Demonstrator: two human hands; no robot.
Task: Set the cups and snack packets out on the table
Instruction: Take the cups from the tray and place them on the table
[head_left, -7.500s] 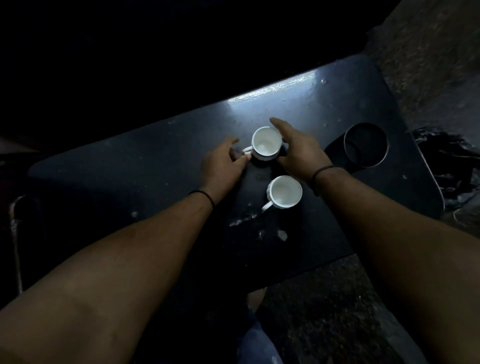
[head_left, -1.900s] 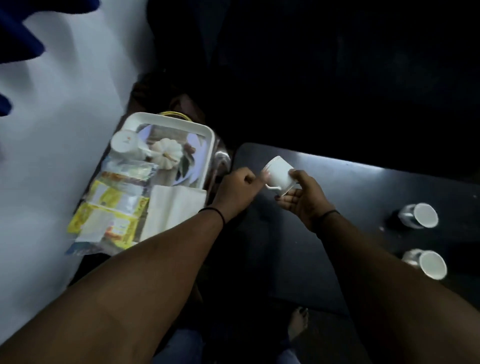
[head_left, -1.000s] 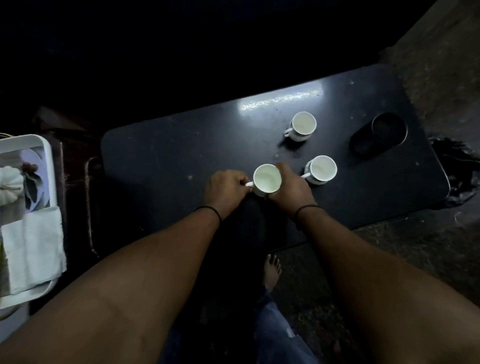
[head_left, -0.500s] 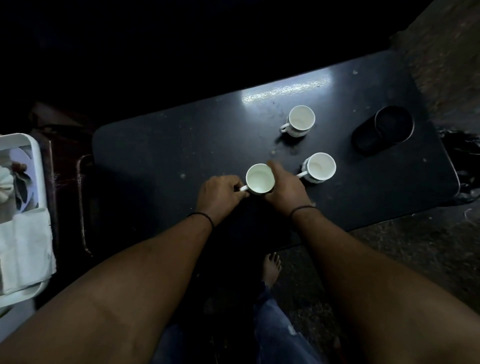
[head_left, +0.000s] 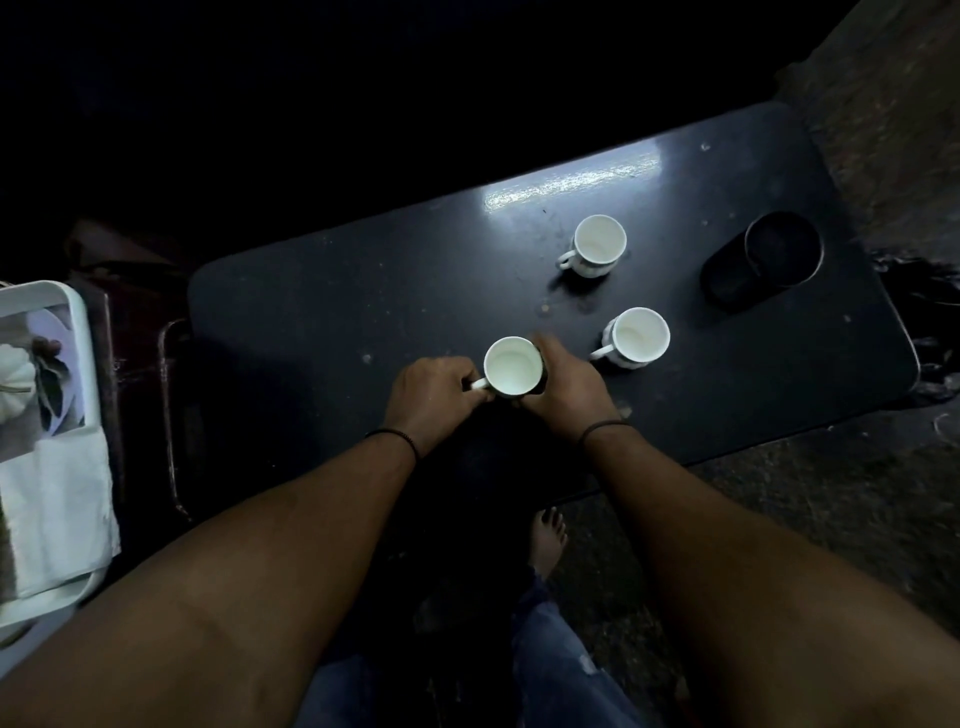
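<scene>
Three white cups stand upright on the black table (head_left: 322, 312). The near cup (head_left: 511, 366) is between both my hands: my left hand (head_left: 434, 397) pinches its handle and my right hand (head_left: 569, 387) wraps its right side. A second cup (head_left: 636, 338) stands just to the right of my right hand. The third cup (head_left: 597, 244) stands farther back. No snack packets show on the table.
A dark round container (head_left: 769, 260) sits at the table's right end. At the left edge a white tray (head_left: 78, 332) holds a folded white cloth (head_left: 57, 514) and a white ornament. My bare foot (head_left: 548, 538) is on the floor below the table's front edge.
Earlier I carried the third cup from the tray side over to the table. In the last second it has stayed in both hands at the table's front; only the view shifted slightly.
</scene>
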